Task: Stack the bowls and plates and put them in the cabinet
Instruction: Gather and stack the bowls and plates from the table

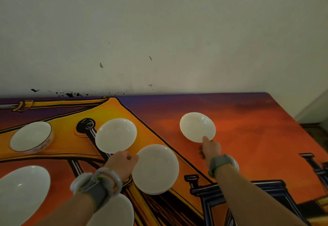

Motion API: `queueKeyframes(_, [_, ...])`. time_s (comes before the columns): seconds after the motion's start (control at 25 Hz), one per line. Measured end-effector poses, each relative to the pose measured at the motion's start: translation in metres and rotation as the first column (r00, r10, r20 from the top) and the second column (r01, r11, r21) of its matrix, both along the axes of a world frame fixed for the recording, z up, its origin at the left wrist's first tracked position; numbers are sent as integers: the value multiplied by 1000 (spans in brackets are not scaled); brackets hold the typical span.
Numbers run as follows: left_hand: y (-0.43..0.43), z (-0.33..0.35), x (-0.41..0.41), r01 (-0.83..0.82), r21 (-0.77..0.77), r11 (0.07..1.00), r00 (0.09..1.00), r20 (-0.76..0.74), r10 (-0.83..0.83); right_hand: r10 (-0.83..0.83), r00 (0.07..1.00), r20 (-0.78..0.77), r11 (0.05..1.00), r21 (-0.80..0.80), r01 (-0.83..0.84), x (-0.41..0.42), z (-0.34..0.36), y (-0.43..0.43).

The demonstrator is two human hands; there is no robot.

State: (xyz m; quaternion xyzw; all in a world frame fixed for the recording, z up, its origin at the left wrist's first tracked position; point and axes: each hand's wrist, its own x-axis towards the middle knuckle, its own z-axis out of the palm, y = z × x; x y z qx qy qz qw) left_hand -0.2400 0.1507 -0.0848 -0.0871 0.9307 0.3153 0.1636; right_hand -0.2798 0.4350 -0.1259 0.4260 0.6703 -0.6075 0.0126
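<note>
Several white dishes lie on a table with a painted orange and purple top (pixel 248 119). My right hand (pixel 210 148) grips the near rim of a small white plate (pixel 197 126) at the right, thumb on top. My left hand (pixel 122 163) pinches the near edge of a second white plate (pixel 115 135), which looks lifted off the table. Just right of that hand rests a stack of two or three white plates (pixel 156 169). A patterned-rim bowl (pixel 31 137) stands at the far left.
A large white dish (pixel 21 193) lies at the near left and another white dish (pixel 115 211) sits under my left forearm. A marked white wall (pixel 159 39) backs the table. The table's right edge drops off to the floor (pixel 312 126).
</note>
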Motion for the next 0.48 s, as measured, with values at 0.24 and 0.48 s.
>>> queueKeyframes(0.24, [-11, 9, 9, -98, 75, 992, 995, 0, 99, 19, 1000, -13, 998, 53, -18, 9, 14, -8])
queueKeyframes(0.48, [6, 37, 16, -206, 389, 898, 974, -8, 228, 504, 849, -159, 859, 187, -476, 60, 79, -43])
